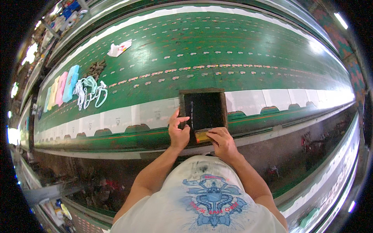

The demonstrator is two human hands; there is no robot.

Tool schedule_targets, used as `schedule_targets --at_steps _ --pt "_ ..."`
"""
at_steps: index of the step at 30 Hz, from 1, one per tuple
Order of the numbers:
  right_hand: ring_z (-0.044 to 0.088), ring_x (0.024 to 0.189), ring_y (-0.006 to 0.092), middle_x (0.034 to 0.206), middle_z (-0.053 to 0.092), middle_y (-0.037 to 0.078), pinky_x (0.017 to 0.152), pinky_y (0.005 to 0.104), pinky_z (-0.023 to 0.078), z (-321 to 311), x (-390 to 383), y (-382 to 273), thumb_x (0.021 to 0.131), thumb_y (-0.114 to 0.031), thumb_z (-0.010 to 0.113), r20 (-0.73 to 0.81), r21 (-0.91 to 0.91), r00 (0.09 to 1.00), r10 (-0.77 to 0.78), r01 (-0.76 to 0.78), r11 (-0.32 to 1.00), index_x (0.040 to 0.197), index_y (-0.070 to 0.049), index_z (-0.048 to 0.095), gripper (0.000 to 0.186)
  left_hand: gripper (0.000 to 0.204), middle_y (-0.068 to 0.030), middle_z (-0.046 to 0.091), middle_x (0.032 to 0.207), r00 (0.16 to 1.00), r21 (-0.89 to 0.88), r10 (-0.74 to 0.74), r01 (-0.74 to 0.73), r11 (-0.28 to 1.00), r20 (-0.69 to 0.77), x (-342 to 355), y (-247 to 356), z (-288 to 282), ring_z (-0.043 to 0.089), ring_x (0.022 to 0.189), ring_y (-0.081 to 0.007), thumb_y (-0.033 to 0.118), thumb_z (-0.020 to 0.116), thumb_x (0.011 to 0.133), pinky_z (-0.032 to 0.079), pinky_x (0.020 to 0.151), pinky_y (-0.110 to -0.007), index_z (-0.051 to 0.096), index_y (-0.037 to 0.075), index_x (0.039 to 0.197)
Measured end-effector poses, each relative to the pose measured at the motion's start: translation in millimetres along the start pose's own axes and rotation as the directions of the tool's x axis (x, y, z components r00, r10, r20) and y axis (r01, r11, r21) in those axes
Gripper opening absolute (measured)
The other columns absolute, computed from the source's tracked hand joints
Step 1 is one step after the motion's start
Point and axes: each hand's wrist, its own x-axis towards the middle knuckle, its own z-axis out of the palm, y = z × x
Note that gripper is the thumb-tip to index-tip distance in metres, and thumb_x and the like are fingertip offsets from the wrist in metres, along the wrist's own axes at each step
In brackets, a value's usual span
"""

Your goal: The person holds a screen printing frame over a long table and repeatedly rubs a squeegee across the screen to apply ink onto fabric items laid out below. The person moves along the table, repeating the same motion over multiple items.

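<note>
A dark screen printing frame [223, 101] with a black mesh lies on the near edge of the green table, over the row of white pieces. My left hand [179, 132] is at its left side, the thumb and one finger reaching over the side bar. Between the fingers of my right hand [222, 140] is a small squeegee [202, 136] with a yellowish, orange-marked face. It rests at the near end of the mesh, tilt hard to judge. White flat pieces [142, 113] run along the table edge on both sides of the frame.
The long green table [163, 75] carries rows of small printed marks. At its left lie coloured blocks [70, 83], tangled white cords [91, 93], a dark brown rag [96, 69] and a crumpled white piece [119, 48]. Another table with white pieces [330, 186] stands at the lower right.
</note>
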Motion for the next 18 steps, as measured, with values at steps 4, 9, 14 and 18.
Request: schedule_targets --at_steps 4,9,14,18 --pt "0.071 0.118 0.0407 0.124 0.077 0.016 0.102 0.0499 0.061 -19.1 -3.0 17.8 0.084 0.009 0.079 0.011 0.034 0.998 -0.055 0.055 0.998 0.123 -0.001 0.081 0.041 0.035 -0.0283 0.058 0.168 0.996 -0.079 -0.090 0.090 0.993 0.007 -1.2 -5.7 20.1 0.058 0.154 -0.0349 -0.009 0.073 0.083 0.042 0.128 -0.044 0.080 0.002 0.115" --pt "0.072 0.116 0.0405 0.123 0.077 0.016 0.101 0.0499 0.061 -28.0 -2.0 30.2 0.083 0.008 0.079 0.016 0.052 0.994 -0.108 0.107 0.993 0.122 -0.001 0.080 0.040 0.031 -0.0263 0.060 0.168 0.987 -0.089 -0.160 0.161 0.983 0.014 -2.6 -1.9 27.2 0.065 0.146 -0.0287 -0.007 0.072 0.085 0.047 0.122 -0.040 0.078 -0.002 0.115" --pt "0.072 0.119 0.0401 0.125 0.076 0.017 0.103 0.0515 0.059 -29.9 3.1 33.2 0.083 0.010 0.078 0.061 0.054 0.992 -0.112 0.109 0.993 0.124 0.000 0.079 0.043 0.033 -0.0206 0.061 0.169 0.975 -0.077 -0.213 0.217 0.973 0.055 -1.0 -0.3 27.3 0.067 0.142 -0.0232 -0.008 0.072 0.085 0.049 0.119 -0.038 0.079 -0.001 0.116" --pt "0.070 0.122 0.0379 0.129 0.075 0.015 0.106 0.0505 0.058 -34.4 14.0 23.6 0.082 0.002 0.080 0.175 -0.081 0.969 -0.172 0.188 0.979 0.128 -0.003 0.079 0.046 0.041 -0.0172 0.064 0.167 0.966 -0.156 -0.251 0.258 0.953 0.062 -3.1 -10.2 26.1 0.067 0.139 -0.0205 -0.012 0.071 0.084 0.050 0.118 -0.037 0.078 0.001 0.122"
